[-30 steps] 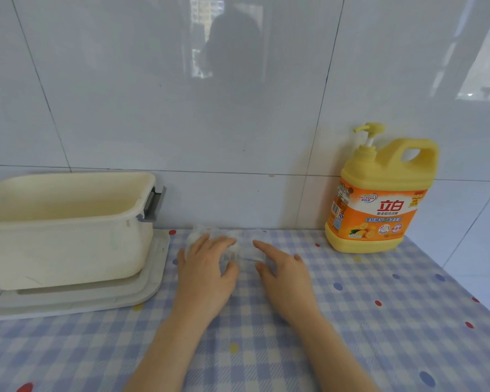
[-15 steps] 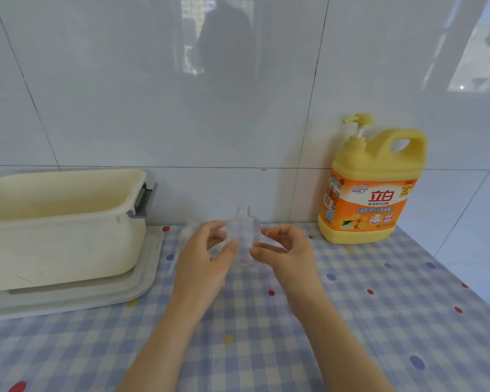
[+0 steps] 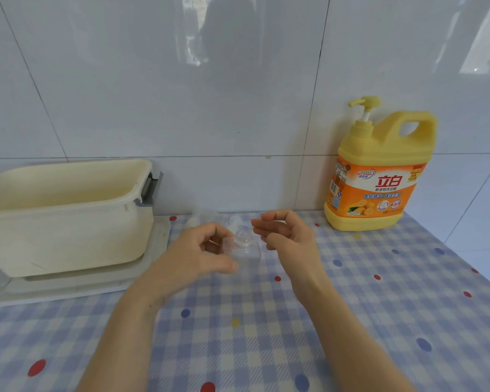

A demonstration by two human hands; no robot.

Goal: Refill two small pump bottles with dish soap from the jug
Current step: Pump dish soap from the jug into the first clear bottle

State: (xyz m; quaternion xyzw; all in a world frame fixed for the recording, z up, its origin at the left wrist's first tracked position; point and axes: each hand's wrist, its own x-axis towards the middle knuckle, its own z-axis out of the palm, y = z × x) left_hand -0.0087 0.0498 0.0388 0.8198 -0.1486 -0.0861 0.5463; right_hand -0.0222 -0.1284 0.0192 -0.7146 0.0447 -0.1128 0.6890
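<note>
A small clear pump bottle (image 3: pixel 243 246) is held just above the checked tablecloth, tilted with its round top toward me. My left hand (image 3: pixel 201 251) grips it from the left, fingers and thumb curled round it. My right hand (image 3: pixel 285 234) hovers just right of the bottle's top, fingers loosely bent, and I see nothing in it. A second clear bottle (image 3: pixel 203 217) lies behind my left hand by the wall, faint and partly hidden. The yellow dish soap jug (image 3: pixel 376 176), with pump and orange label, stands upright at the back right against the tiles.
A cream plastic tub (image 3: pixel 68 219) sits on a grey tray (image 3: pixel 77 287) at the left. The blue checked cloth (image 3: pixel 266 335) with coloured dots covers the counter. The white tiled wall runs along the back, and the counter's right edge slants past the jug.
Both hands lifted the clear bottle off the cloth. My left hand now holds it alone, and my right hand has let go and drawn slightly to the right.
</note>
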